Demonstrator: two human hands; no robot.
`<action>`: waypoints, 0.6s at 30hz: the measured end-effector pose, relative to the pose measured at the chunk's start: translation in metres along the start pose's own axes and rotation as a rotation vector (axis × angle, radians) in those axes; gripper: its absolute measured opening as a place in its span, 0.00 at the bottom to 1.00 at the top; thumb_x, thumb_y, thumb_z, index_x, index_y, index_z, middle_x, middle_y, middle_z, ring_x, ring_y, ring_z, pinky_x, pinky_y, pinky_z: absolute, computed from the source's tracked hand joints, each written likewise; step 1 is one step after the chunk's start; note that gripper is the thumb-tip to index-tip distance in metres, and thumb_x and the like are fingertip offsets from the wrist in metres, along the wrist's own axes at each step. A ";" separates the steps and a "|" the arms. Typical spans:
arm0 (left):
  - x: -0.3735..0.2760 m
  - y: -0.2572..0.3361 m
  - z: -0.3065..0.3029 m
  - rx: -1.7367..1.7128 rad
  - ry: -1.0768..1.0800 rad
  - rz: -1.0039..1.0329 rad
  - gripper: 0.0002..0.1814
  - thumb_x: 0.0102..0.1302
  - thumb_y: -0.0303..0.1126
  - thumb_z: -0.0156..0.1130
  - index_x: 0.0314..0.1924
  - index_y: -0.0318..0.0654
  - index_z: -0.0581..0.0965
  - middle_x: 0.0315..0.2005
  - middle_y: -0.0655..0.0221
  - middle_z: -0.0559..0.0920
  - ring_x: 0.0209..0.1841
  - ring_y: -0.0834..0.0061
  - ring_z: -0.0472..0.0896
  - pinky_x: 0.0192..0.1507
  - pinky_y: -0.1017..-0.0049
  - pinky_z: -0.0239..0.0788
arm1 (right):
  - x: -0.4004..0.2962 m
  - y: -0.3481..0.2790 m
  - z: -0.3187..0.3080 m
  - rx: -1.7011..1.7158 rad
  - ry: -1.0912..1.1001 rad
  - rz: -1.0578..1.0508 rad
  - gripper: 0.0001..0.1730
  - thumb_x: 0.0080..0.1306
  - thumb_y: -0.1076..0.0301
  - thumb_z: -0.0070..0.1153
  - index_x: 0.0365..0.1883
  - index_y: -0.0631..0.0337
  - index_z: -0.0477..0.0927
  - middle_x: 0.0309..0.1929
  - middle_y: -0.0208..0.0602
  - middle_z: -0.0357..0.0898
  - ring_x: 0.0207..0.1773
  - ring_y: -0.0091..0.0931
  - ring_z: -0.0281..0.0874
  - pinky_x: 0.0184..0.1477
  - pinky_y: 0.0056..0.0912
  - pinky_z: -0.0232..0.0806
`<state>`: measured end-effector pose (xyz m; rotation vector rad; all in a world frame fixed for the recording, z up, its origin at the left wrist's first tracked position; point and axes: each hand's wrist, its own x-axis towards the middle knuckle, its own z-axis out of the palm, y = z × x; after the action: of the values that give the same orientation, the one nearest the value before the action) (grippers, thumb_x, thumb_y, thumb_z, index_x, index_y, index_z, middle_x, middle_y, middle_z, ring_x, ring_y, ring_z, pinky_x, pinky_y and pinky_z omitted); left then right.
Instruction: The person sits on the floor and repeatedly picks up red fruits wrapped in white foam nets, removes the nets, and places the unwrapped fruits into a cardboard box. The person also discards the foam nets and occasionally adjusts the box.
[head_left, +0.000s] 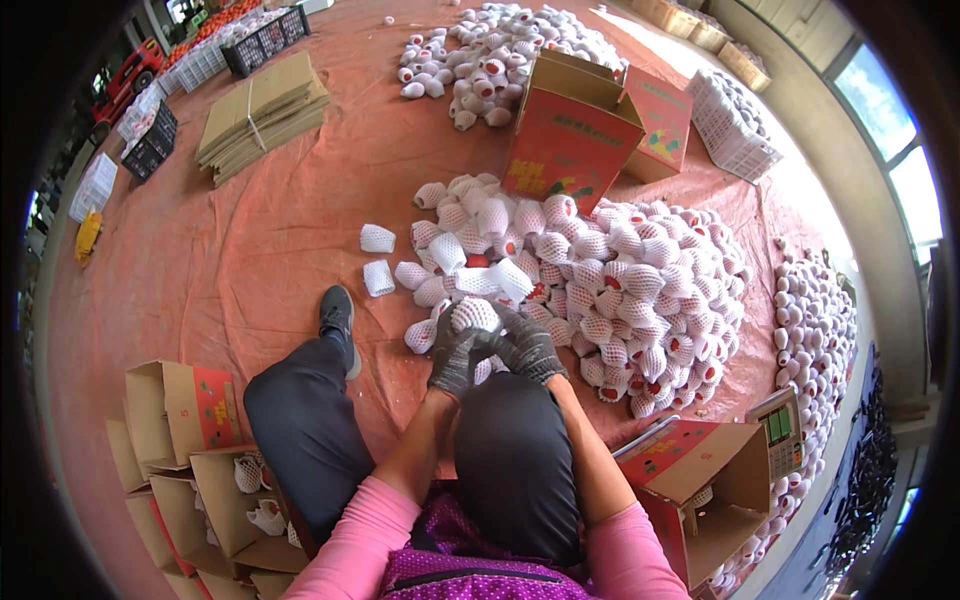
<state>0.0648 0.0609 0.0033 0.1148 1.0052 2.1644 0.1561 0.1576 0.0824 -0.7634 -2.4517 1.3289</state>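
Observation:
My left hand (459, 352) and my right hand (525, 341), both in grey knit gloves, close around one fruit in a white foam net sleeve (476, 315), just above my knee. Ahead and to the right spreads a large heap of red fruit in foam net sleeves (622, 285). Several white foam sleeves (512, 280) lie on the heap's near left part. Two more, a foam sleeve (377, 238) and another foam sleeve (379, 277), rest on the red tarpaulin (285, 247) left of the heap.
An open red carton (574, 135) stands behind the heap. At lower right, another open carton (697, 480) is beside a digital scale display (778, 431). Open cartons (180, 412) crowd the lower left. Tied flat cardboard (262, 112) lies far left; a white crate (731, 127) stands far right.

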 end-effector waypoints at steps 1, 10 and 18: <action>-0.002 0.007 0.003 0.019 -0.019 0.029 0.21 0.55 0.20 0.56 0.51 0.36 0.69 0.39 0.69 0.74 0.41 0.79 0.75 0.41 0.77 0.73 | 0.000 -0.002 -0.001 -0.068 0.032 -0.057 0.31 0.59 0.53 0.59 0.54 0.67 0.72 0.45 0.56 0.78 0.50 0.45 0.76 0.50 0.43 0.68; -0.018 0.044 0.013 -0.342 0.029 -0.373 0.24 0.60 0.38 0.62 0.55 0.39 0.71 0.49 0.59 0.76 0.51 0.59 0.76 0.46 0.63 0.75 | -0.009 0.009 -0.008 0.017 0.219 0.218 0.21 0.62 0.66 0.51 0.51 0.69 0.74 0.41 0.57 0.78 0.44 0.45 0.78 0.45 0.43 0.70; -0.007 0.029 0.002 0.590 0.064 -0.089 0.16 0.71 0.40 0.50 0.50 0.37 0.76 0.37 0.66 0.80 0.34 0.73 0.76 0.39 0.73 0.71 | -0.004 0.011 0.004 0.211 0.009 -0.127 0.41 0.52 0.65 0.68 0.63 0.63 0.65 0.59 0.49 0.69 0.62 0.37 0.68 0.63 0.34 0.60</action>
<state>0.0532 0.0453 0.0258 0.2722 1.6285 1.7417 0.1616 0.1580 0.0709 -0.5520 -2.2639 1.4999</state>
